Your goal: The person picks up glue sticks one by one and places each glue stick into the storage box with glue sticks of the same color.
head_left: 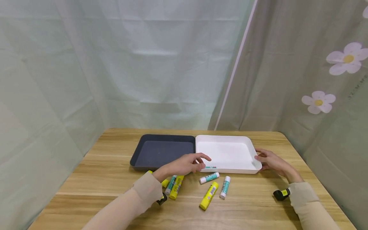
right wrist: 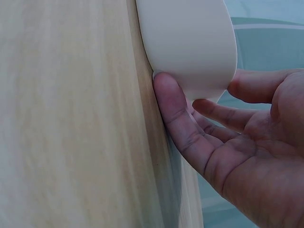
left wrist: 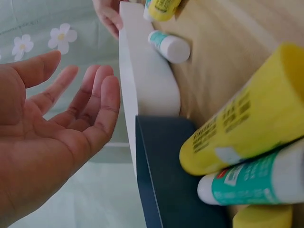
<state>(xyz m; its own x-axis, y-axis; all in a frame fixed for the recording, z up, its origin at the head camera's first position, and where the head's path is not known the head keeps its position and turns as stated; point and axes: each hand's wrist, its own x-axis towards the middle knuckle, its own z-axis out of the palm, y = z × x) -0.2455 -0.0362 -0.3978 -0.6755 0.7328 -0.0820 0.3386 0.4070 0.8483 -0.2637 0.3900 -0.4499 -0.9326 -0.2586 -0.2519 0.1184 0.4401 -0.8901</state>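
Observation:
My left hand (head_left: pixel 184 164) hovers over the front left corner of the white tray (head_left: pixel 227 151), its fingers loosely spread around nothing, as the left wrist view also shows. Just beneath it, part of a teal label (head_left: pixel 210 167) shows inside the tray along the front wall. At the tray's right end, my right hand (head_left: pixel 273 163) holds the edge, thumb at the rim and fingers against the outer wall. In the right wrist view a fingertip (right wrist: pixel 168 88) sits low on the wall, close to the tabletop.
A dark tray (head_left: pixel 164 153) adjoins the white one on the left. In front lie a yellow glue stick (head_left: pixel 209 195) and two white-and-teal glue sticks (head_left: pixel 209 178). More yellow (head_left: pixel 176 187) and teal ones lie partly behind my left forearm. Curtains hang around the wooden table (head_left: pixel 247 204).

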